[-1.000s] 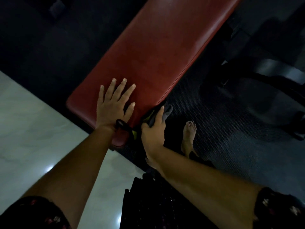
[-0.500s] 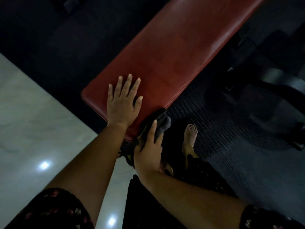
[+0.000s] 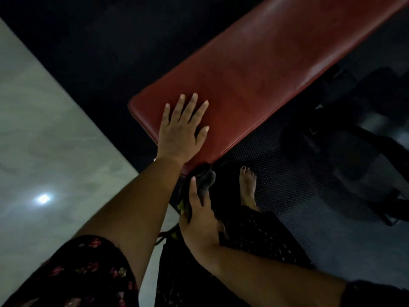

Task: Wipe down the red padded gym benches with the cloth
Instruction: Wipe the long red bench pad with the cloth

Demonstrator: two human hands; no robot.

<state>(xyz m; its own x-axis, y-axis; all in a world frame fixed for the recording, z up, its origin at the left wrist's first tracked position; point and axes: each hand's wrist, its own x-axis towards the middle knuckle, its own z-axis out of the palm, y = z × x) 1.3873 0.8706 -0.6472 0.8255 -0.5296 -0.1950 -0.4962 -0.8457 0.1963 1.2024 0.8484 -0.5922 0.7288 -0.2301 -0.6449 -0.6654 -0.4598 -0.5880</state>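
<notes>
My left hand (image 3: 181,135) lies flat on the near end of the red bench (image 3: 261,69), fingers straight and spread, tips pointing up the pad, wrist over the pad's near corner. Left arm nearly straight.

My right hand (image 3: 199,214) hangs below that corner, off the pad. It grips the dark cloth (image 3: 204,180), thumb laid up along it, other fingers curled under where I cannot see them. The cloth's top bunches just beyond my thumb tip, touching or almost touching the bench's lower edge; cannot tell which.

Beyond my left fingertips the pad runs long and bare. Its right edge drops to dark textured matting (image 3: 287,173), where my bare foot (image 3: 249,187) stands beside my right hand. Left of my arm, pale tile floor (image 3: 44,129).
</notes>
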